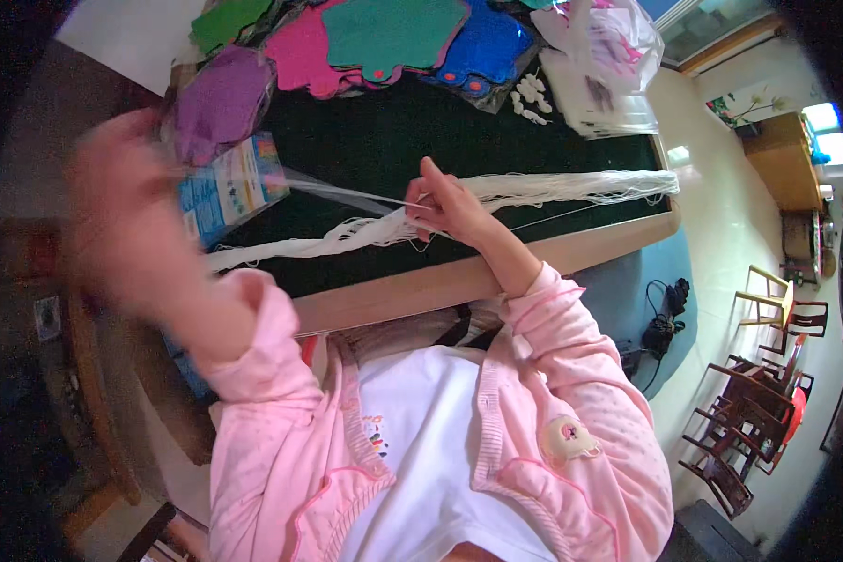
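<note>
White strand (347,193) stretched from my left hand (126,187) to my right hand (447,203).
At the frame's left, my left hand is blurred, so I can't tell its grip; a blue-and-white packet (234,190) lies just beside it. Dark green tabletop (347,131) spreads above the strand, up to the coloured packets (393,37). At centre, my right fingers curl on the strand over a white hank (581,185), which runs along the wooden rim (403,295) toward the table's right end.

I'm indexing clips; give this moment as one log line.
left hand: blurred, grip unclear | right hand: holding thin white thread strands | white thread skein: lying across dark tabletop
</note>
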